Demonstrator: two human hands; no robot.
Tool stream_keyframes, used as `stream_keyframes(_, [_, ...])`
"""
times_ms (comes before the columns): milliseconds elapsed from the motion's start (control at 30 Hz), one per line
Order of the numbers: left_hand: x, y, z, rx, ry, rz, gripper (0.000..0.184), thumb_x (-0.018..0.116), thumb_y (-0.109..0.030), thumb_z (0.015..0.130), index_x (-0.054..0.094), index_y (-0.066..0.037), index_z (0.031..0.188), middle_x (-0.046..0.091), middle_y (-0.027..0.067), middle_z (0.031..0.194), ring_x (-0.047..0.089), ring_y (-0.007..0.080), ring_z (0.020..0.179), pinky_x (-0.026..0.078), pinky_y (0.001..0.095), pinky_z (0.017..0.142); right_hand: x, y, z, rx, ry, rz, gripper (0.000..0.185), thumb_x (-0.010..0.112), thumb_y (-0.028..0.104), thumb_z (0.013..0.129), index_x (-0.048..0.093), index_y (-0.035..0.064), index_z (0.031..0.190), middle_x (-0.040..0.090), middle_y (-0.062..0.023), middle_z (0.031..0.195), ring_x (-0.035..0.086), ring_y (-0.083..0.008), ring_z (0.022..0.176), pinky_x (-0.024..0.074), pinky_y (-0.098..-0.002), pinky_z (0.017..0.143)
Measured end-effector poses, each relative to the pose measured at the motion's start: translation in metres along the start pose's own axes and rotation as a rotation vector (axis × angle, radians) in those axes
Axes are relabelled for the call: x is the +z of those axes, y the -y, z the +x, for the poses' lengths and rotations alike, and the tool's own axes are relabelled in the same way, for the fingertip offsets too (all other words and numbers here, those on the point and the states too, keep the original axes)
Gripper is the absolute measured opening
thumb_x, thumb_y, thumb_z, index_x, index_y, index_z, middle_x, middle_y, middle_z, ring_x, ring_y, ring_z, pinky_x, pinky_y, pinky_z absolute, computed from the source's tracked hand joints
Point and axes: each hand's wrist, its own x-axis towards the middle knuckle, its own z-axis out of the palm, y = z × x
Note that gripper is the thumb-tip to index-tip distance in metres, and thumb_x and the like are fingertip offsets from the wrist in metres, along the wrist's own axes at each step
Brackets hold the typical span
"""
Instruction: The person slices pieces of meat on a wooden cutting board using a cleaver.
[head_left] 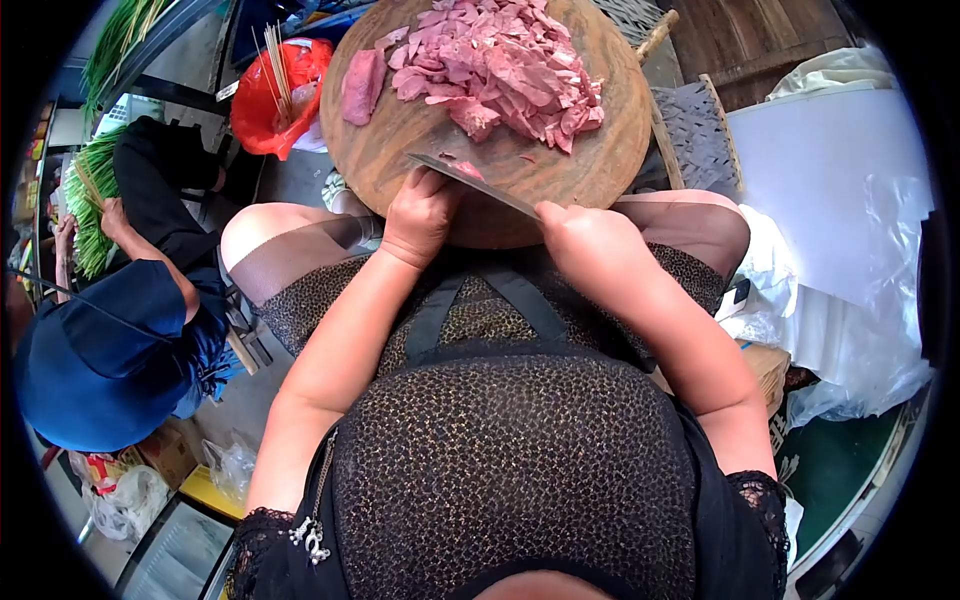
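Note:
My right hand [590,240] grips the handle of a knife [490,190], whose long blade slants across the near part of a round wooden chopping block [620,150]. Behind the blade, at the block's near edge, my left hand [420,215] is closed with its fingers curled down; what they hold is hidden. A small pink bit of meat [462,168] shows just past the blade. Farther back on the block lies a heap of thin meat slices [490,60]. An uncut chunk of meat [362,87] sits at the heap's left.
Left of the block, a red plastic bag [257,118] lines a container with thin sticks [277,75] standing in it. At far left, a person in a blue hat [90,370] handles green stalks [93,190]. A woven chair [697,130] and white sheeting [830,180] are on the right.

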Motion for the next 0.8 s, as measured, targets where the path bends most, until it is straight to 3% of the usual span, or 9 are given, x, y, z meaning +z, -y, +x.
stream_keyframes(100, [-0.002,0.000,0.000,0.031,-0.013,0.018,0.028,0.066,-0.007,0.076,0.074,-0.017,0.101,0.066,0.0018,0.105,0.065,0.0241,0.098,0.058,0.0325,0.078,0.006,-0.003,0.017,-0.003,0.015,0.014,0.014,0.048,0.009,0.090,0.059,0.0006,0.093,0.069,-0.0216,0.080,0.069,-0.0400,0.078,0.0552,-0.0503,0.068])
stream_keyframes(300, [-0.008,0.003,0.005,0.033,0.020,-0.067,0.024,0.068,-0.009,0.077,0.074,-0.015,0.099,0.066,0.0023,0.097,0.066,0.0233,0.094,0.056,0.0320,0.076,0.011,-0.016,0.008,-0.019,-0.238,0.165,0.019,0.054,0.018,0.094,0.064,0.0046,0.104,0.069,-0.0221,0.084,0.068,-0.0404,0.081,0.0540,-0.0513,0.071])
stream_keyframes(367, [-0.012,0.000,0.004,0.049,0.041,-0.135,0.021,0.069,-0.009,0.079,0.074,-0.014,0.099,0.066,0.0032,0.097,0.066,0.0234,0.093,0.056,0.0320,0.075,0.005,-0.014,-0.005,-0.028,-0.222,0.156,0.020,0.055,0.018,0.094,0.064,0.0047,0.105,0.069,-0.0217,0.083,0.068,-0.0398,0.080,0.0542,-0.0507,0.070])
stream_keyframes(433, [-0.018,-0.011,0.010,-0.168,0.075,-0.307,0.012,0.070,-0.005,0.086,0.073,-0.008,0.097,0.069,0.0070,0.097,0.068,0.0237,0.087,0.056,0.0314,0.076,-0.001,-0.013,-0.016,-0.028,-0.216,0.142,0.021,0.056,0.019,0.094,0.065,0.0048,0.106,0.069,-0.0213,0.083,0.068,-0.0393,0.079,0.0545,-0.0500,0.069])
stream_keyframes(467, [-0.017,-0.007,0.011,-0.060,0.073,-0.195,0.013,0.068,-0.006,0.089,0.074,-0.007,0.100,0.069,0.0073,0.096,0.068,0.0235,0.087,0.055,0.0318,0.077,-0.003,-0.013,-0.020,-0.022,-0.198,0.121,0.020,0.056,0.018,0.094,0.065,0.0043,0.106,0.069,-0.0212,0.082,0.068,-0.0394,0.078,0.0546,-0.0496,0.068])
stream_keyframes(567, [-0.011,-0.005,0.010,-0.253,0.073,-0.409,0.017,0.074,-0.012,0.084,0.073,-0.007,0.101,0.069,0.0077,0.100,0.067,0.0262,0.091,0.054,0.0344,0.078,-0.002,-0.015,-0.027,-0.012,-0.152,0.097,0.020,0.056,0.018,0.094,0.065,0.0032,0.103,0.069,-0.0213,0.080,0.068,-0.0396,0.077,0.0547,-0.0495,0.067])
stream_keyframes(600, [-0.012,-0.004,0.010,-0.253,0.073,-0.410,0.017,0.074,-0.012,0.084,0.073,-0.007,0.101,0.069,0.0077,0.100,0.067,0.0262,0.091,0.054,0.0344,0.078,-0.002,-0.015,-0.027,-0.010,-0.126,0.089,0.020,0.056,0.018,0.093,0.065,0.0026,0.102,0.068,-0.0215,0.079,0.068,-0.0397,0.076,0.0547,-0.0497,0.067])
stream_keyframes(667, [-0.013,-0.001,0.013,-0.033,0.073,-0.225,0.019,0.074,-0.010,0.081,0.073,-0.008,0.099,0.069,0.0066,0.102,0.066,0.0261,0.093,0.055,0.0340,0.078,-0.005,-0.015,-0.025,-0.006,-0.102,0.090,0.019,0.055,0.017,0.093,0.065,0.0024,0.100,0.068,-0.0220,0.079,0.068,-0.0400,0.077,0.0548,-0.0501,0.068])
stream_keyframes(800, [-0.003,0.006,0.001,-0.073,0.094,-0.192,0.022,0.073,-0.008,0.077,0.074,-0.010,0.098,0.069,0.0054,0.104,0.066,0.0252,0.094,0.056,0.0338,0.079,-0.019,-0.008,-0.013,0.023,0.033,0.056,0.017,0.051,0.014,0.092,0.063,0.0015,0.092,0.068,-0.0230,0.080,0.069,-0.0407,0.079,0.0549,-0.0509,0.070])
